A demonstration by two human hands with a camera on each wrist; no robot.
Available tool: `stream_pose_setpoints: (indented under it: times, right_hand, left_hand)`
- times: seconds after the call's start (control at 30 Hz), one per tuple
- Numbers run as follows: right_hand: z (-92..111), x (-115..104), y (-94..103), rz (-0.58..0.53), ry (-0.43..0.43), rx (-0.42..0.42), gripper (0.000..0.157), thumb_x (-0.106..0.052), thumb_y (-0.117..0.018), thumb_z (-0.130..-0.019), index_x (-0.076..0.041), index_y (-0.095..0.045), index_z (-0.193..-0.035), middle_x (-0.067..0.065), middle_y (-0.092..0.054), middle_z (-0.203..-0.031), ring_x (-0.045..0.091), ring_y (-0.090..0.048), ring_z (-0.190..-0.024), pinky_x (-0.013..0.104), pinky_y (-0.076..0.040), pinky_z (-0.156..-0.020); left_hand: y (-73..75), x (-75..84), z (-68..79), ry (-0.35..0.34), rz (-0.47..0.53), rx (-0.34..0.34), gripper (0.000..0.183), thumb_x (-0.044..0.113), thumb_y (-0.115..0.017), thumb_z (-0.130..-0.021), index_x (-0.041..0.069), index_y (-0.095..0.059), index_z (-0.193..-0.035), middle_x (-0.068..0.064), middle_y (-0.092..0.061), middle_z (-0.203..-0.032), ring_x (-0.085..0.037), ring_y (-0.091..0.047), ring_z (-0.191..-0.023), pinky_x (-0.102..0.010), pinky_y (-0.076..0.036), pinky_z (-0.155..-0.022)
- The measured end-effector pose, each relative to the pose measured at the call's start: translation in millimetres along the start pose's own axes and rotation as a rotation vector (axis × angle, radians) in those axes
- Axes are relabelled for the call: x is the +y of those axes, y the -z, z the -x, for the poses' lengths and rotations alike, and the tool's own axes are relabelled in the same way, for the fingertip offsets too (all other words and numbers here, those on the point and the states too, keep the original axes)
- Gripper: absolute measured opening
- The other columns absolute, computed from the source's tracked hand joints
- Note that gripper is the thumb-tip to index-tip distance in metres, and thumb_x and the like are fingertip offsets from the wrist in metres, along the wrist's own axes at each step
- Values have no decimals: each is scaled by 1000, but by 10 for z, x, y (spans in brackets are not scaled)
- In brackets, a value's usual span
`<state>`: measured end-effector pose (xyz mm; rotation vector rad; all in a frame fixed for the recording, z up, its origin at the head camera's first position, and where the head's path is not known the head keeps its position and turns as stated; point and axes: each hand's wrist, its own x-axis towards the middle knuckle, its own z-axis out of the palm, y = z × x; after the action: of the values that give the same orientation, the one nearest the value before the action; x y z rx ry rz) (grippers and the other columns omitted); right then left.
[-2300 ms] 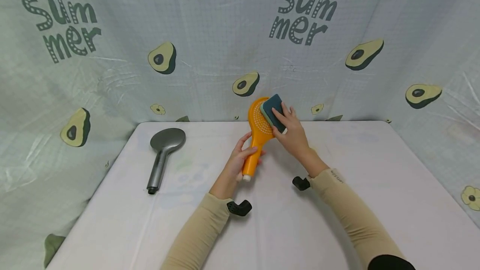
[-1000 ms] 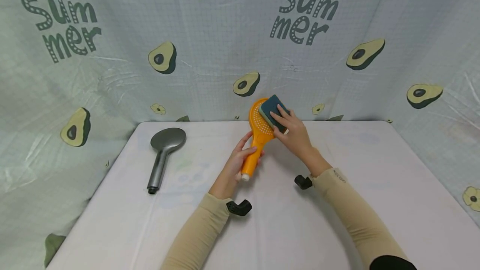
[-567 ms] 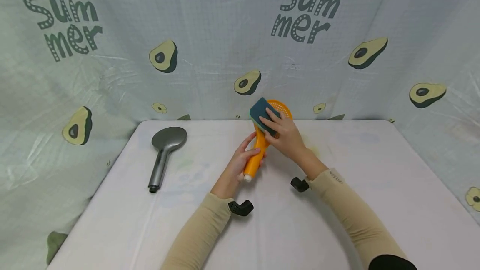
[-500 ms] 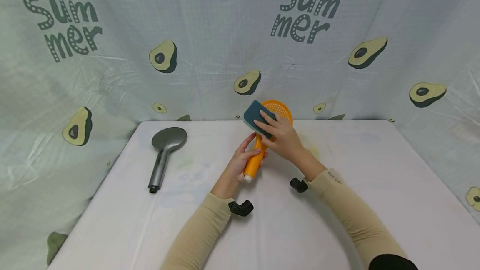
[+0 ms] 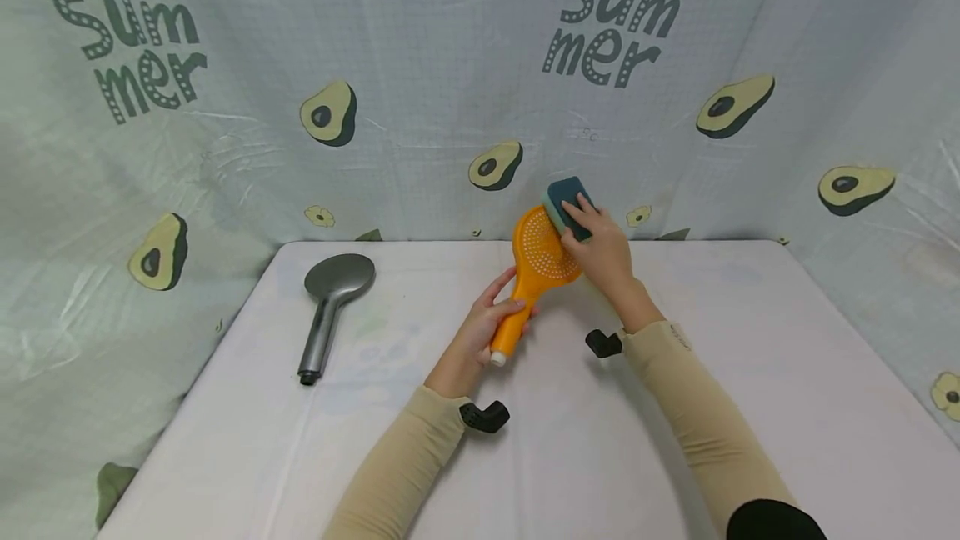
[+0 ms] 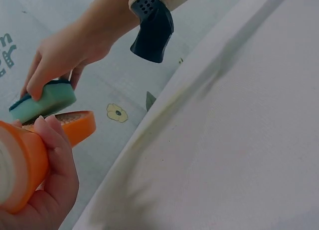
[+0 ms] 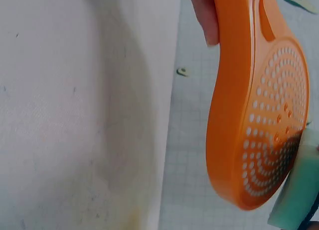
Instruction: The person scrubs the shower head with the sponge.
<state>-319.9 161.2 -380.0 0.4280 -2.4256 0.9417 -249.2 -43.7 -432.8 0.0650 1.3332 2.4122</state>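
My left hand [image 5: 483, 327] grips the handle of an orange shower head [image 5: 542, 250], its dotted spray face turned up toward the head camera. Pinched in my right hand [image 5: 603, 252] is a sponge [image 5: 570, 202] with a dark blue-green top and a paler green body. The sponge lies at the upper right rim of the spray face. In the right wrist view the pale side of the sponge [image 7: 297, 187] meets the perforated face. The left wrist view shows the sponge [image 6: 50, 99] just over the shower head's edge [image 6: 79, 127].
A grey shower head [image 5: 330, 307] lies on the left part of the white-covered table [image 5: 420, 473]. Behind the table hangs a pale curtain [image 5: 420, 40] printed with avocados and lettering. A black wrist camera [image 5: 483, 417] sticks out from the left sleeve.
My right hand has carried the sponge from the lower left of the spray face across to its upper right. The orange shower head has tilted slightly, and its face now shows more fully.
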Motion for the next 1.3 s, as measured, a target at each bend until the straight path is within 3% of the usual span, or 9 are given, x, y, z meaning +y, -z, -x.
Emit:
stream_pose_setpoints:
  times: [0.1, 0.23, 0.5, 0.6, 0.7, 0.9, 1.0, 1.1, 1.3]
  right_hand:
    - [18, 63, 43, -47, -88, 24, 46, -12, -64, -97, -10, -61, -143, 14, -48, -153, 41, -48, -137, 57, -44, -105]
    - [12, 79, 62, -58, -91, 73, 45, -14, -64, -96, -9, -63, -141, 14, -53, -149, 41, -52, -133, 56, -43, -107]
    - [-64, -67, 19, 25, 214, 82, 41, -11, -67, -91, -5, -70, -132, 18, -60, -140, 43, -61, -116, 56, -50, -97]
    - [-84, -116, 54, 55, 258, 55, 41, -12, -67, -91, -5, -70, -132, 17, -62, -139, 42, -61, -114, 57, -51, -94]
    - [-107, -104, 122, 41, 159, 9, 42, -15, -63, -95, -8, -67, -136, 14, -59, -143, 40, -57, -126, 57, -47, -102]
    - [-86, 98, 216, -144, -201, -102, 48, -28, -54, -102, -17, -56, -149, 12, -47, -155, 38, -44, -141, 54, -39, -111]
    - [-37, 170, 205, -188, -259, -124, 50, -30, -53, -103, -18, -53, -152, 13, -44, -157, 41, -48, -137, 54, -42, -108]
    - [13, 158, 164, -174, -210, -127, 50, -26, -56, -103, -15, -52, -152, 13, -42, -158, 40, -45, -140, 55, -37, -112]
    - [111, 5, 0, -62, 61, -102, 49, -15, -68, -99, -8, -58, -146, 16, -44, -156, 45, -42, -140, 59, -38, -110]
  left_hand:
    - [-4, -8, -4, 1, -8, 2, 62, 1, -52, -104, 23, -36, -160, -19, -54, -124, -13, -68, -80, -22, -58, -64]
    - [-13, -3, -10, 2, -16, 4, 63, 1, -54, -103, 25, -38, -159, -20, -51, -131, -15, -68, -84, -23, -58, -65]
    - [-24, 39, -1, 16, -80, 43, 63, 1, -58, -101, 26, -43, -157, -20, -53, -137, -19, -69, -89, -24, -58, -68]
    - [-17, 43, -6, 8, -105, 44, 64, -1, -59, -100, 24, -43, -157, -17, -58, -133, -19, -70, -90, -25, -59, -69]
    - [-13, 51, -4, -11, -109, 36, 65, -1, -58, -100, 24, -42, -158, -17, -62, -125, -19, -69, -86, -24, -58, -66]
    - [11, 53, -5, -37, -37, 41, 64, -1, -56, -101, 25, -42, -158, -22, -60, -119, -17, -67, -75, -23, -57, -60]
    - [26, 44, -5, -38, -14, 44, 63, -1, -54, -102, 24, -40, -158, -21, -59, -119, -16, -68, -77, -22, -57, -59]
    - [36, 37, -5, -33, -3, 46, 63, 0, -54, -103, 23, -39, -159, -19, -60, -114, -15, -67, -75, -22, -57, -60]
    - [30, 50, -5, -30, 25, 72, 62, 2, -55, -103, 25, -39, -159, -17, -61, -113, -14, -67, -74, -22, -57, -63]
